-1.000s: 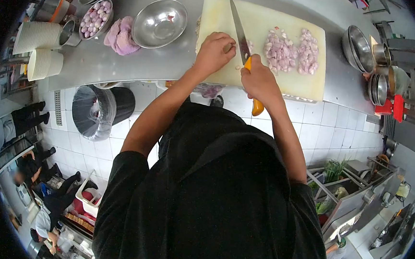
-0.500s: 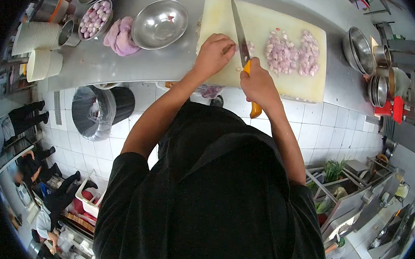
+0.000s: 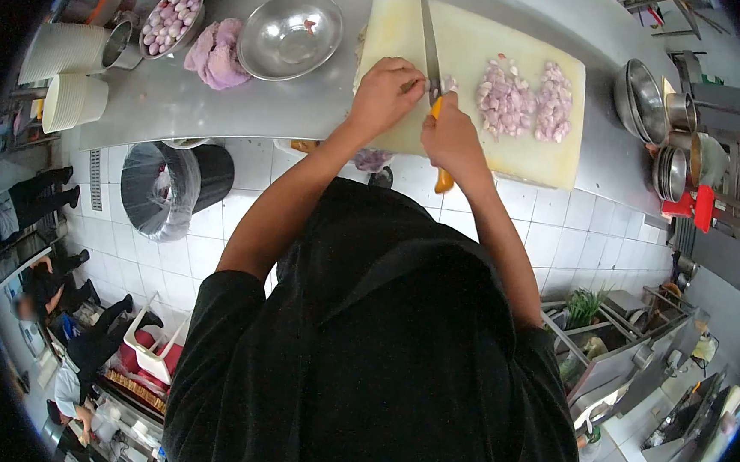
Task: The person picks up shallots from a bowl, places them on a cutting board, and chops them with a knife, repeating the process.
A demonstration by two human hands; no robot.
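Note:
My right hand (image 3: pixel 455 138) is closed round the yellow handle of a long kitchen knife (image 3: pixel 430 38). Its blade points away from me across a pale cutting board (image 3: pixel 393 18). Just left of the blade, my left hand (image 3: pixel 386 96) has its fingers curled and pressed together over the board; whatever is under the fingertips is hidden. A few chopped shallot pieces (image 3: pixel 450 84) lie right of the blade, close to my right hand. Farther right, two heaps of chopped shallots, a larger heap (image 3: pixel 505 101) and a narrower heap (image 3: pixel 554 105), lie on the board.
Left of the board stand a metal bowl (image 3: pixel 291 37), a pink cloth (image 3: pixel 217 55) and a bowl of whole peeled shallots (image 3: pixel 172 21). Stacked metal bowls (image 3: pixel 641 100) are at the right. A lined black bin (image 3: pixel 159 186) stands on the floor. Other people are at the far left.
The knife and my right hand have shifted slightly left, closer to my left hand. My left hand keeps its curled pose on the board. The whole view has shifted a little.

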